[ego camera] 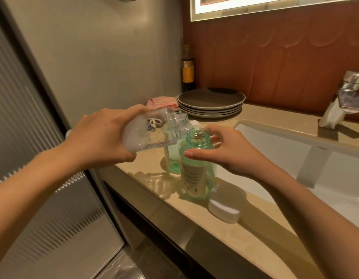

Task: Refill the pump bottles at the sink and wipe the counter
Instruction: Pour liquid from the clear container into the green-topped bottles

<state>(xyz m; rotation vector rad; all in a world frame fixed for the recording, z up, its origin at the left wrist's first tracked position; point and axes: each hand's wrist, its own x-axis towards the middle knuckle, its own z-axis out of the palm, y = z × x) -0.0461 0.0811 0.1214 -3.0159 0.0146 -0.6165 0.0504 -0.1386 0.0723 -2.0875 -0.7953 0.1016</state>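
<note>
The faucet (pixel 351 87) runs off the right edge, the sink basin (pixel 285 146) with it, and only the bottom strip of the lit mirror (pixel 275 7) shows up top. A 2nd green bottle (pixel 173 158) stands mostly hidden behind the tilted clear bottle (pixel 152 133) in the left hand (pixel 100 137), which also covers part of the pink cloth (pixel 162 102). The fingers of the right hand (pixel 231 152) disappear behind the open green bottle (pixel 191 178), whose label print is too small to read.

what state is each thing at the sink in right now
green bottle, upright, cap off, held by right hand
clear bottle, tipped toward its mouth, gripped by left hand
faucet, no water running
plates, stacked
cloth, crumpled beside plates
</note>
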